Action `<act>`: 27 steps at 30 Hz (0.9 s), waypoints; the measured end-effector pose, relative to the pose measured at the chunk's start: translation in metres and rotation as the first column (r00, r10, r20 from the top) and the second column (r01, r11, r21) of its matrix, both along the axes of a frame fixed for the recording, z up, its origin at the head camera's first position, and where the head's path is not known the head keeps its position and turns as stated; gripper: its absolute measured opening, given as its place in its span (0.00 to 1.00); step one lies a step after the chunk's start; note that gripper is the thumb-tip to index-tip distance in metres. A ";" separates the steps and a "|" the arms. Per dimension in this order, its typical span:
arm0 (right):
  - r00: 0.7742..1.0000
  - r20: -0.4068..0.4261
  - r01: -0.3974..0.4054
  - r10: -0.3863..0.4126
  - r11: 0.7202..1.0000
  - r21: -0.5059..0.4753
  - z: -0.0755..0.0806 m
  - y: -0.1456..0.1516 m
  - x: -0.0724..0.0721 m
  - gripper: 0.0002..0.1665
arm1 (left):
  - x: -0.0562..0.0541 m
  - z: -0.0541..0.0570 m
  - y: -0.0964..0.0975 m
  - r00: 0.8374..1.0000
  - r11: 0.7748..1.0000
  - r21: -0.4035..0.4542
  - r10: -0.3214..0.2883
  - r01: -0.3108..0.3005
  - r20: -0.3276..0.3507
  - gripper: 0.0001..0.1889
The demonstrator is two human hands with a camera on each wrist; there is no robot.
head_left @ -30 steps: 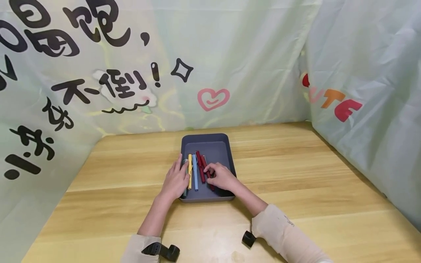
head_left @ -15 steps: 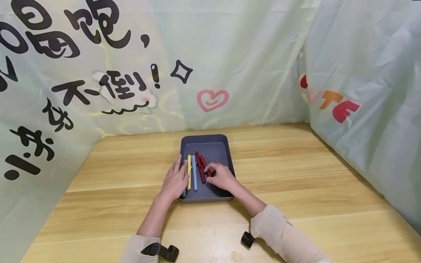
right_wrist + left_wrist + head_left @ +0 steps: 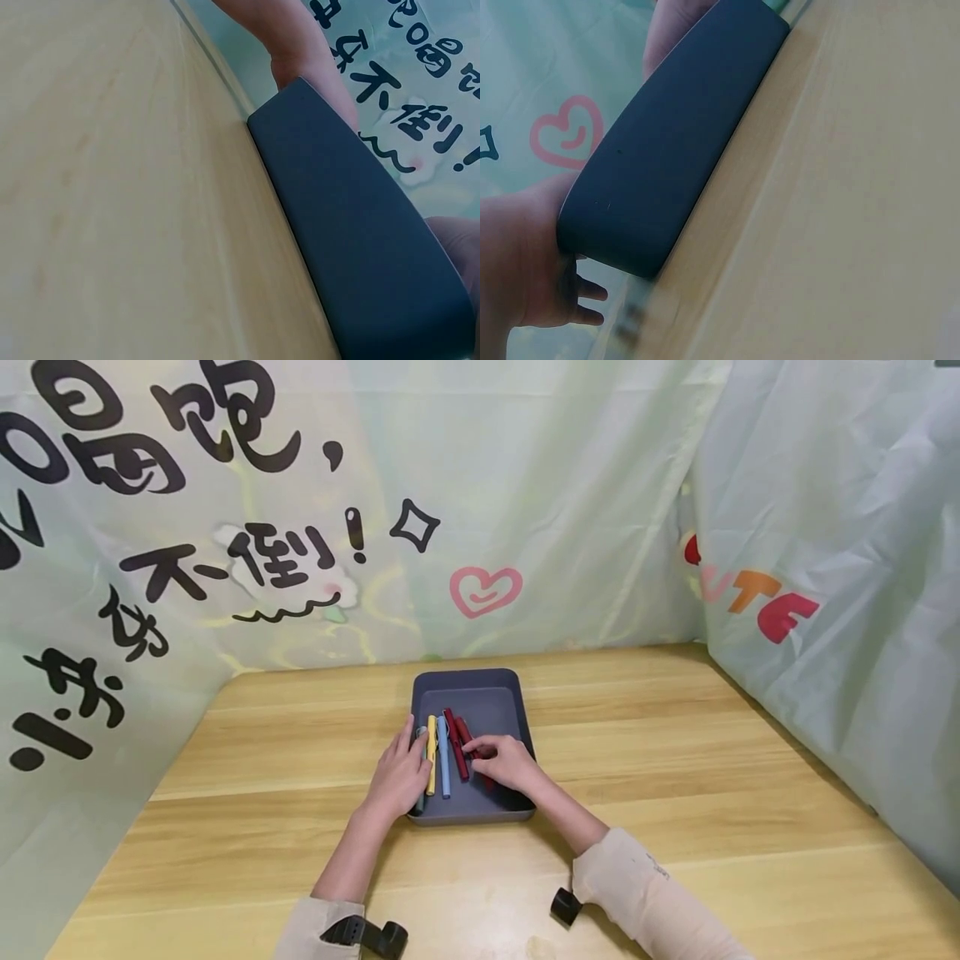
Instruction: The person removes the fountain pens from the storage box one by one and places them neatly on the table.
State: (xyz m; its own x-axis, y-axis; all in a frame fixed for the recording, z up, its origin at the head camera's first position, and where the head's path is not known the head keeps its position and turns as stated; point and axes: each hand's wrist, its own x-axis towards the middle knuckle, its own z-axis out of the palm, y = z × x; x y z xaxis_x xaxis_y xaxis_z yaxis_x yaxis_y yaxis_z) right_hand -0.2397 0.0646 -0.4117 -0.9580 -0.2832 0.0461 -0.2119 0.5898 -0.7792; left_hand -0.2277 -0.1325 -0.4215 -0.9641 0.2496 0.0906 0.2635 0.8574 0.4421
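Observation:
Inside a dark grey tray (image 3: 497, 703) lie several pens in a row: a dark green pen (image 3: 420, 803), a yellow pen (image 3: 431, 760), a light blue pen (image 3: 444, 768) and two dark red ones. My left hand (image 3: 393, 777) rests over the tray's left side with fingers extended, partly covering the green pen. With thumb and fingertips, my right hand (image 3: 510, 764) pinches the rightmost dark red pen (image 3: 463, 731), whose lower part is mostly hidden. The other dark red pen (image 3: 454, 743) slants just left of it. Both wrist views show mainly the tray's outer wall (image 3: 660, 150).
The tray stands on a light wooden table (image 3: 645, 760). Printed cloth (image 3: 585, 510) hangs behind and at both sides. Small black wrist cameras (image 3: 390, 938) are strapped near both cuffs, above the table's near part.
The rightmost dark red pen has turned slightly, its top going left and its lower end right, under my right fingers. My left hand has stayed nearly still.

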 end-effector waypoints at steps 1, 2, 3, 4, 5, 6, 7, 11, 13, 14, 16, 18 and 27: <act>1.000 0.007 -0.006 0.007 1.000 -0.012 0.000 0.000 0.000 0.15 | 0.000 0.000 0.000 1.000 1.000 0.000 0.001 -0.001 -0.001 0.26; 1.000 0.022 -0.011 0.012 1.000 -0.028 0.000 0.000 0.000 0.16 | 0.000 0.000 0.000 1.000 1.000 0.000 0.002 -0.002 0.001 0.26; 0.999 0.038 -0.015 0.016 0.999 -0.045 0.000 0.000 0.000 0.16 | 0.000 0.001 0.001 1.000 1.000 0.001 0.000 0.000 0.001 0.26; 0.998 0.057 -0.019 0.023 0.998 -0.066 0.000 0.000 0.000 0.17 | 0.000 0.000 0.001 1.000 1.000 0.001 0.001 -0.001 0.003 0.26; 0.996 0.080 -0.024 0.031 0.996 -0.089 0.000 0.000 0.000 0.17 | 0.000 0.000 0.001 1.000 1.000 0.000 0.001 -0.001 0.009 0.26; 0.994 0.100 -0.026 0.037 0.994 -0.109 0.001 0.000 0.000 0.17 | 0.000 0.000 0.001 1.000 1.000 -0.003 0.002 -0.002 0.016 0.26; 0.992 0.119 -0.026 0.041 0.992 -0.127 0.001 0.000 0.001 0.18 | 0.000 0.000 0.001 1.000 1.000 -0.004 0.005 -0.005 0.024 0.26; 0.988 0.147 -0.033 0.056 0.987 -0.159 0.002 0.000 0.001 0.18 | 0.000 0.000 0.001 1.000 1.000 -0.003 0.012 -0.012 0.022 0.26; 0.988 0.145 -0.037 0.060 0.987 -0.159 0.002 0.000 0.001 0.18 | 0.000 0.000 0.001 1.000 1.000 -0.003 0.014 -0.014 0.015 0.26; 0.988 0.144 -0.040 0.063 0.986 -0.160 0.002 0.000 0.001 0.18 | 0.000 0.000 0.001 1.000 1.000 -0.002 0.013 -0.013 0.011 0.26; 0.987 0.146 -0.044 0.068 0.986 -0.163 0.002 0.000 0.000 0.18 | 0.000 0.001 0.001 1.000 1.000 -0.001 0.016 -0.016 0.015 0.26; 0.986 0.151 -0.047 0.073 0.984 -0.170 0.002 0.000 0.000 0.19 | 0.000 0.001 0.001 1.000 1.000 0.002 0.017 -0.017 0.020 0.26; 0.982 0.170 -0.053 0.086 0.981 -0.188 0.004 0.001 0.000 0.18 | -0.001 0.001 0.001 0.999 1.000 -0.005 0.016 -0.016 0.030 0.26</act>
